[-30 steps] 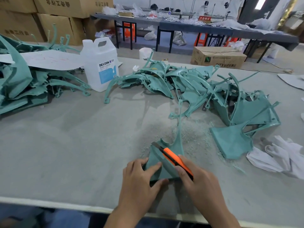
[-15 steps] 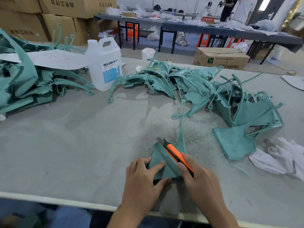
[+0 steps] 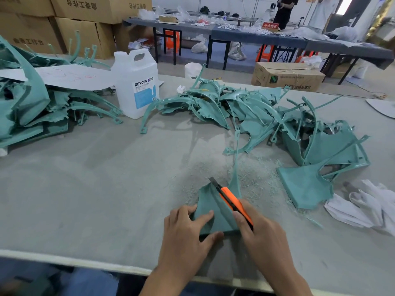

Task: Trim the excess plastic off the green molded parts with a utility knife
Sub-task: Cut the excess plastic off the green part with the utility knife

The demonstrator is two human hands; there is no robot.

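Shifting a touch toward the tall stem since a second ago, the orange utility knife is now leaving more of the green part showing on its left side. The blade tip is poking out past the notch in the part's far edge.

Now the left hand is gripping that part, fingers curling over its left edge, index finger pressing on its face and thumb pushing against the near edge. Meanwhile the right hand is wrapping round the knife handle and laying the tool diagonally across the part. Both hands are working close together, one on either side of it.

That part is resting on the grey table, near the front edge. Pale shavings are lying scattered just beyond the part. Further beyond it, a tangled pile of green mouldings is sprawling across the table. Beyond the part and to its left a white jug is standing, and white gloves are lying well off to its right.
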